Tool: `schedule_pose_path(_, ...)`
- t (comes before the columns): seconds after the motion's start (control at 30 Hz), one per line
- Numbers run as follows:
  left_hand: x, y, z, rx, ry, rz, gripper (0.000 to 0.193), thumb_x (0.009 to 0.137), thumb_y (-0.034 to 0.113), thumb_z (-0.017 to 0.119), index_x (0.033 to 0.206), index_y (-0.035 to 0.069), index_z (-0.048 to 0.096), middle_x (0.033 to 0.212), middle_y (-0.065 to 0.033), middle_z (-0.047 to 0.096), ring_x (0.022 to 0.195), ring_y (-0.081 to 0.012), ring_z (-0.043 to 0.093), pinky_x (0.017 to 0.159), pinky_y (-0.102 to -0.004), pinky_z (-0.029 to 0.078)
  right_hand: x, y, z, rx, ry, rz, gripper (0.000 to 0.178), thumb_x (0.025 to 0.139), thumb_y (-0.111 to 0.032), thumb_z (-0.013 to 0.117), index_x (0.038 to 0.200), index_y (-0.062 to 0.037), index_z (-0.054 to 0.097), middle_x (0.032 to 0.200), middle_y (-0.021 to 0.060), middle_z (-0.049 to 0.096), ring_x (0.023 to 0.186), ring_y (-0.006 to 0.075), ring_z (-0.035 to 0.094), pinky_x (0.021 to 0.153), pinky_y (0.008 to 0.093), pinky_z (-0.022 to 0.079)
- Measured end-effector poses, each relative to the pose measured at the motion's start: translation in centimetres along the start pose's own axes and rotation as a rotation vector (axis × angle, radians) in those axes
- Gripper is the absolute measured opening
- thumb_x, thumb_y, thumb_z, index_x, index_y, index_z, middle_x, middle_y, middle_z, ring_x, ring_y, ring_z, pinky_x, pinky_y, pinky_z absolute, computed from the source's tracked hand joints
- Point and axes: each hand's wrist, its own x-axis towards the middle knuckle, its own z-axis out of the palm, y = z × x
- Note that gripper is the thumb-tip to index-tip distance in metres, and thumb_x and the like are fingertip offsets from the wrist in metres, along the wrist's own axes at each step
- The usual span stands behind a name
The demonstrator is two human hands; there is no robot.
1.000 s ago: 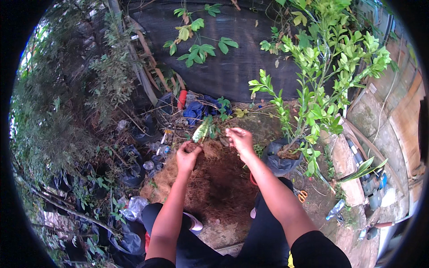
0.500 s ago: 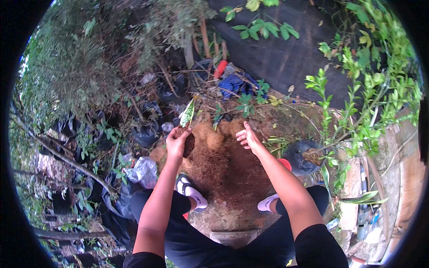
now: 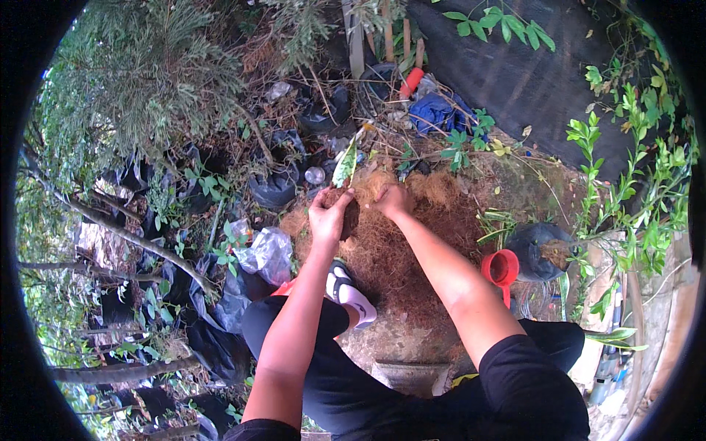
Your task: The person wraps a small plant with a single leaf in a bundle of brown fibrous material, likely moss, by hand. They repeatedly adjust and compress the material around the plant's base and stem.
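Observation:
My left hand (image 3: 329,214) is closed around the dark brown root clump of a small plant. Its single pointed leaf (image 3: 346,163), green with pale mottling, stands up above my fingers. Just to the right, my right hand (image 3: 394,200) is curled into the heap of brown coconut fibre (image 3: 434,228), its fingertips pressed into a lighter tuft and partly hidden. The heap spreads on the ground in front of my feet.
A red dipper (image 3: 500,266) lies right of the heap, beside a black plastic plant bag (image 3: 533,250). Crumpled clear plastic (image 3: 271,253) sits left of my shoe (image 3: 349,294). Beyond are a blue plastic sheet (image 3: 440,112), black netting (image 3: 507,88) and leafy branches (image 3: 585,140).
My right hand has gone from open in the air down to the fibre, beside my left hand, and its fingers have closed. The view has shifted left, uncovering the red dipper.

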Motion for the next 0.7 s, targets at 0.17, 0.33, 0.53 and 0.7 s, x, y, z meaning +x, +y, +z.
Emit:
schedule_pose_path(0.17, -0.6, -0.1, 0.2, 0.025, 0.017, -0.088, 0.048, 0.085, 0.023, 0.082, 0.122, 0.0, 0.06, 0.097, -0.0091, 0.068, 0.085, -0.0182, 0.069, 0.069, -0.0341, 0.056, 0.4, -0.2, -0.6, 0.469, 0.036, 0.208, 0.063, 0.078, -0.069, 0.075, 0.111, -0.0157, 0.066, 0.104, 0.0067, 0.07, 0.093, 0.0211, 0.066, 0.08, 0.0391, 0.053)
schedule_pose_path(0.33, -1.0, -0.3, 0.7, -0.091, -0.043, -0.118, 0.052, 0.084, 0.027, 0.083, 0.124, 0.001, 0.062, 0.109, -0.0065, 0.069, 0.096, -0.0145, 0.065, 0.086, -0.0291, 0.051, -2.7, 0.4, -3.6, 0.976, -0.171, 0.268, 0.078, 0.088, -0.08, 0.048, 0.138, -0.0197, 0.053, 0.126, 0.0099, 0.058, 0.105, 0.0246, 0.058, 0.083, 0.0451, 0.05)
schedule_pose_path(0.53, -2.6, 0.4, 3.1, -0.27, -0.186, -0.176, 0.038, 0.096, 0.038, 0.067, 0.118, 0.007, 0.064, 0.108, -0.004, 0.067, 0.099, -0.0158, 0.063, 0.09, -0.0306, 0.049, -7.5, -1.0, -7.7, 1.246, -0.316, 0.112, 0.081, 0.09, -0.081, 0.04, 0.146, -0.0238, 0.046, 0.145, 0.0111, 0.049, 0.124, 0.0311, 0.052, 0.089, 0.06, 0.051)
schedule_pose_path(0.7, -5.2, 1.8, 6.5, -0.307, -0.256, -0.137, 0.026, 0.099, 0.03, 0.063, 0.111, 0.007, 0.065, 0.104, -0.0032, 0.066, 0.096, -0.015, 0.063, 0.088, -0.0322, 0.051, -11.8, -1.5, -12.0, 1.193, -0.174, 0.003, 0.065, 0.099, -0.066, 0.044, 0.146, -0.0207, 0.047, 0.146, 0.0082, 0.049, 0.122, 0.0268, 0.054, 0.086, 0.0494, 0.056)
